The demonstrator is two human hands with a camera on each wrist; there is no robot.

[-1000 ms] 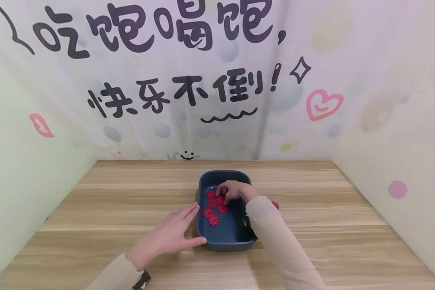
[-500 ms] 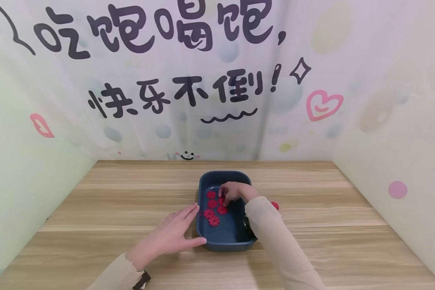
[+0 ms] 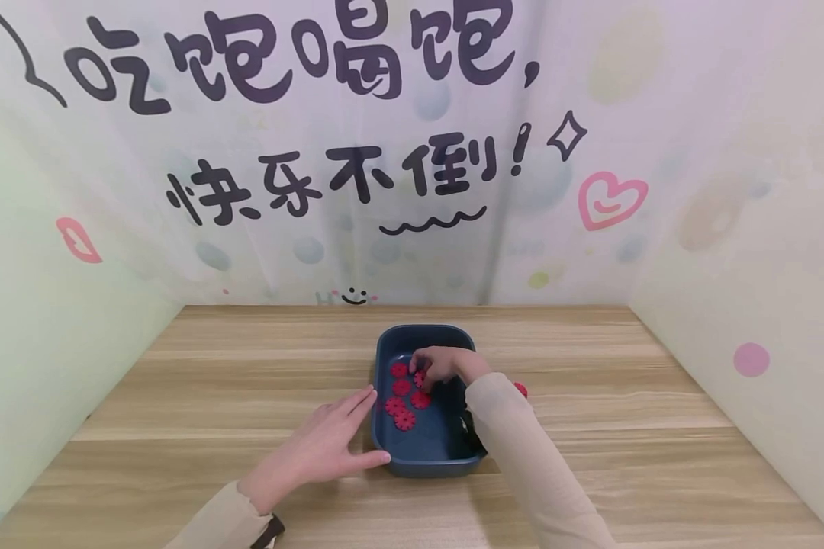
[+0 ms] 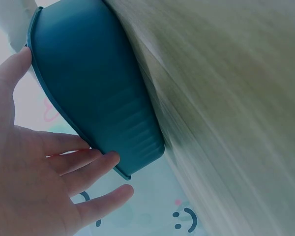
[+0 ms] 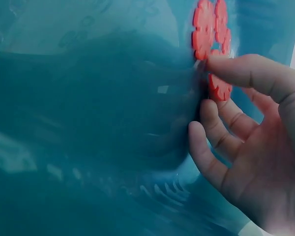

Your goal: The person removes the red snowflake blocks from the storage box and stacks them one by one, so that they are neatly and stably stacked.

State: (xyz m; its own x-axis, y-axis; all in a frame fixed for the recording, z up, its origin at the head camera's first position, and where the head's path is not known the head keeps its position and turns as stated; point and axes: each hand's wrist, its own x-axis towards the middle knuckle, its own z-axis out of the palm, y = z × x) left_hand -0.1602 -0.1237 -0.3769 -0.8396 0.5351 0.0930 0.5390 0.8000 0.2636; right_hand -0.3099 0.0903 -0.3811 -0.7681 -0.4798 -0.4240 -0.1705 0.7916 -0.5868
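Now, right hand (image 3: 446, 364) pinches red notched disc (image 3: 420, 379) as left hand (image 3: 326, 438) lies against tub

From the head view, the left hand is spread wide, its straight fingers touching the side of the blue tub (image 3: 429, 467) and its thumb at the corner nearest the person. The right hand is inside the tub, thumb and fingers narrowed on the disc. Left of the right hand and closer to the person, five loose discs (image 3: 404, 420) lie on the tub's floor, some overlapping. Just past the right sleeve (image 3: 522, 450), a red piece (image 3: 521, 390) rests partly hidden on the worktop (image 3: 261, 366). Beyond both hands stands a pale curtain (image 3: 357, 252) with black lettering.

In the left wrist view, the left hand's thumb and fingertips meet the rim (image 4: 59, 109), the lowest finger reaching past the tub's end; the outer wall faces the palm.

In the right wrist view, the right thumb (image 5: 236, 69) presses the disc's upper part, and the remaining fingers curve below and behind it. More discs show just above the thumb, overlapping one another.
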